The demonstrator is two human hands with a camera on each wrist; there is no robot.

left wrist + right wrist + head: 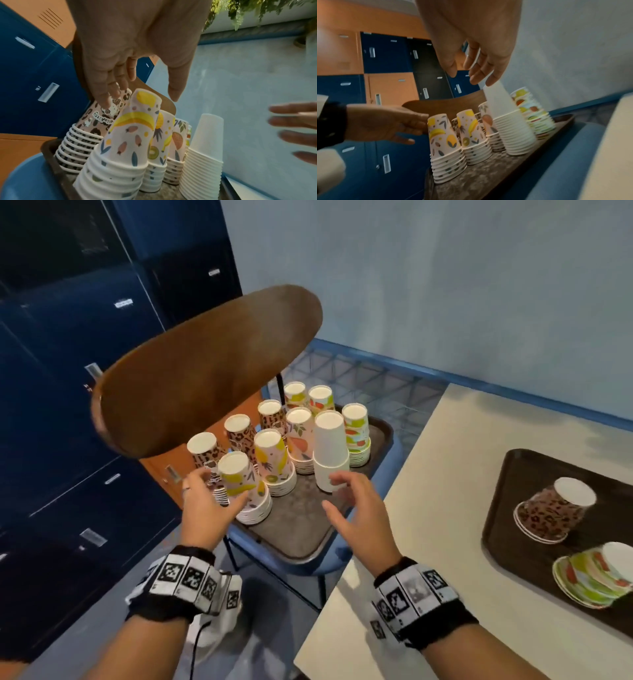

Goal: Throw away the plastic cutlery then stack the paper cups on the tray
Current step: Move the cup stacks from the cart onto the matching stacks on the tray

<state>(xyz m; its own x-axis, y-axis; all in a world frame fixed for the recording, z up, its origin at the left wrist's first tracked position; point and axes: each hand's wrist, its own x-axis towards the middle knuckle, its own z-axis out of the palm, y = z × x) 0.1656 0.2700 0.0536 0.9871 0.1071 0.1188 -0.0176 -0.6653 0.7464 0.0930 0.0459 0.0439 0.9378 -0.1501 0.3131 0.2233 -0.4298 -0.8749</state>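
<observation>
A dark tray (301,529) lies on a blue chair seat and carries several stacks of upside-down paper cups. My left hand (215,491) hovers with spread fingers around the front fruit-print stack (239,477), its fingertips by the leopard-print stack (89,121) behind; the thumb stays apart. My right hand (342,494) is open just in front of the plain white stack (330,450). In the right wrist view its fingertips (488,82) are near the white stack's (510,128) top. Neither hand holds anything. No plastic cutlery shows.
The chair's brown backrest (205,378) looms over the tray's left. A cream table (428,542) at the right bears a second dark tray (507,542) with a tilted leopard-print cup stack (548,508) and a green-patterned stack (589,580) on its side. Blue lockers (68,371) stand left.
</observation>
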